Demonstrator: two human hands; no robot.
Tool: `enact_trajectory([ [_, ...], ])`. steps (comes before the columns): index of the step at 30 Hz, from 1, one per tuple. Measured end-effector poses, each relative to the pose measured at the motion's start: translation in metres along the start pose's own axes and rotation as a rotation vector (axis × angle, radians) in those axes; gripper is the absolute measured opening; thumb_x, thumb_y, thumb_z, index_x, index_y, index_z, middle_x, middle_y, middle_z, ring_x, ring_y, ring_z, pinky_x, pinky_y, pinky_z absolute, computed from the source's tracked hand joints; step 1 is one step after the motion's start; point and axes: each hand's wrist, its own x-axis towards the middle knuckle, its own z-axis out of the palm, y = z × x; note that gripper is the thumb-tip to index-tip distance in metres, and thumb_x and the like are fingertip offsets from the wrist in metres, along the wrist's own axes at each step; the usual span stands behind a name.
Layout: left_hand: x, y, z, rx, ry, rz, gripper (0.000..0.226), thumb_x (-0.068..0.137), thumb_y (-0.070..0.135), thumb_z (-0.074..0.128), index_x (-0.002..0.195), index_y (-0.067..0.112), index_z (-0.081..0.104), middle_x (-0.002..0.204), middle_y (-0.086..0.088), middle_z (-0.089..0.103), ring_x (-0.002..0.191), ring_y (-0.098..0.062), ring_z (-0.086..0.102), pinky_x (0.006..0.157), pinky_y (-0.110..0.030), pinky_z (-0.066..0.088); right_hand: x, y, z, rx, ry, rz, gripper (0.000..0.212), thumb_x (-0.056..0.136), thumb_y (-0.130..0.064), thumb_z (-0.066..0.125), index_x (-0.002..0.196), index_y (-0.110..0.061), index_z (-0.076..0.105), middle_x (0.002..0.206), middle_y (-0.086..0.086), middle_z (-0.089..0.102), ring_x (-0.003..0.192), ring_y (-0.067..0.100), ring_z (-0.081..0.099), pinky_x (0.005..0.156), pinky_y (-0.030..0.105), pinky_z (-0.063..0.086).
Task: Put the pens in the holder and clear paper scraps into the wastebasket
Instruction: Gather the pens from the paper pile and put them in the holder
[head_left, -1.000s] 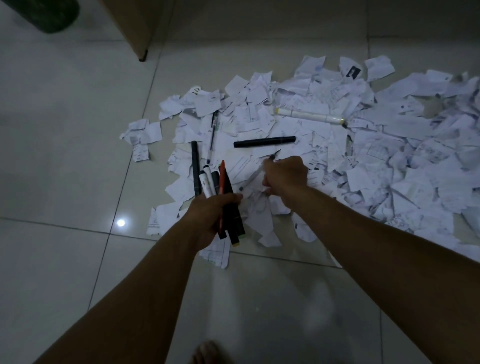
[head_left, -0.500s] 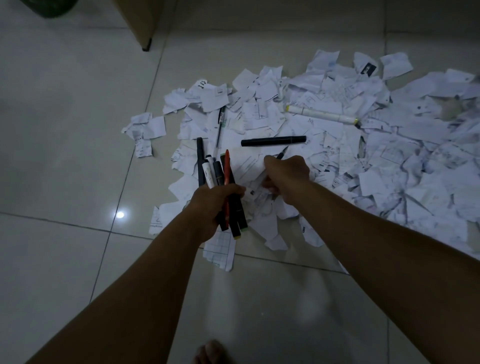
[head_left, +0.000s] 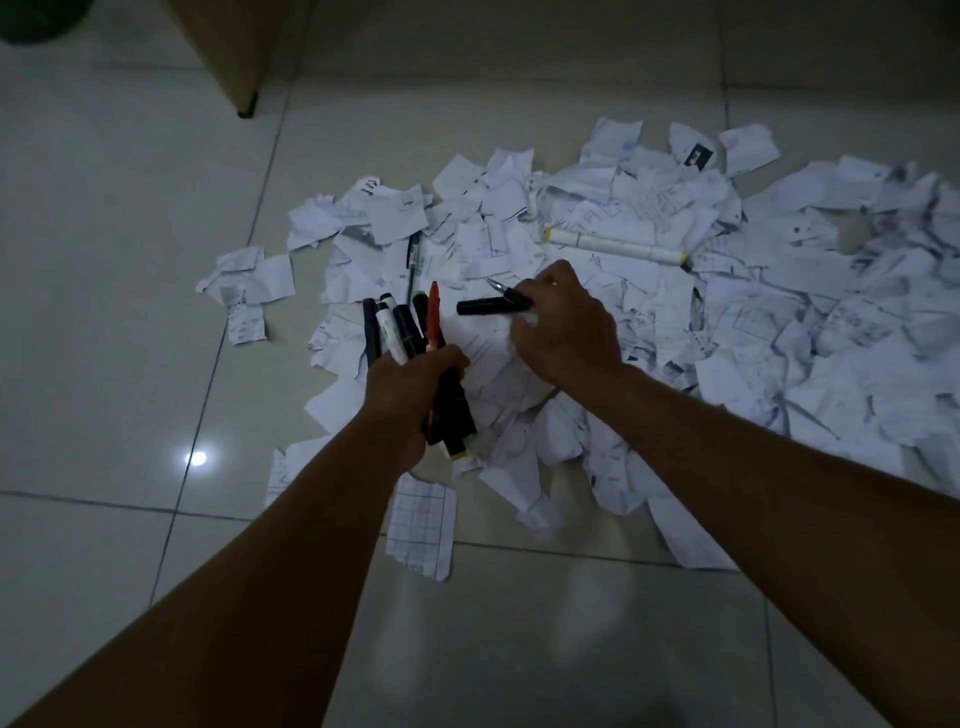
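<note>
Both hands are busy gathering pens. Left hand (head_left: 415, 387) grips a bundle of pens and markers (head_left: 410, 332) upright in its fist, a red pen (head_left: 432, 312) sticking up among black and white ones. Right hand (head_left: 563, 325) reaches over the pile, its fingers curled round a thin pen (head_left: 501, 287) whose tip points up-left, and closing on a black pen (head_left: 485, 307) that lies on the paper just at its fingertips.

By my reading, the pen-collecting step is in hand and partly done; the scraps are untouched. Next the black pen should be lifted and passed into the left fist.

Beyond the hands, a white marker (head_left: 615, 244) lies on the paper scraps (head_left: 779, 312) above the right hand, and a slim dark pen (head_left: 413, 262) lies half under scraps above the bundle. Scraps cover the floor (head_left: 130, 208) to the right. No holder shows; a dark round object (head_left: 31, 21) at the top-left corner may be the wastebasket, though that is uncertain.
</note>
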Motion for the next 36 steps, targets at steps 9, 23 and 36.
enact_trajectory([
  [9,0.013,-0.006,0.016,-0.025,-0.014,0.005,0.017,0.078,0.004,0.077,0.088,0.010,0.065,0.081,-0.010,0.067,0.071,-0.024,0.066,0.060,-0.031,0.057,0.014,0.009,-0.002,-0.299,0.002,-0.153,0.018,0.094,-0.029,0.056,0.103,-0.025,0.071,0.098,-0.002,0.063,0.095,0.023,0.057,0.066,0.032,0.041],
  [23,0.001,0.049,0.064,-0.052,-0.170,0.038,0.014,0.079,0.002,0.076,0.082,0.006,0.062,0.073,-0.009,0.063,0.063,-0.021,0.059,0.062,-0.030,0.052,0.010,-0.009,-0.088,-0.065,0.084,0.446,0.035,0.096,-0.049,0.040,0.102,-0.018,0.054,0.091,0.006,0.058,0.085,0.031,0.054,0.076,0.038,0.039],
  [36,0.022,0.062,0.092,0.109,-0.132,0.131,0.016,0.077,0.004,0.078,0.086,0.008,0.065,0.089,-0.023,0.073,0.081,-0.034,0.070,0.085,-0.057,0.057,0.048,0.038,-0.078,-0.228,0.008,0.119,0.023,0.097,-0.030,0.059,0.116,-0.021,0.065,0.119,0.010,0.051,0.092,0.036,0.062,0.077,0.039,0.049],
])
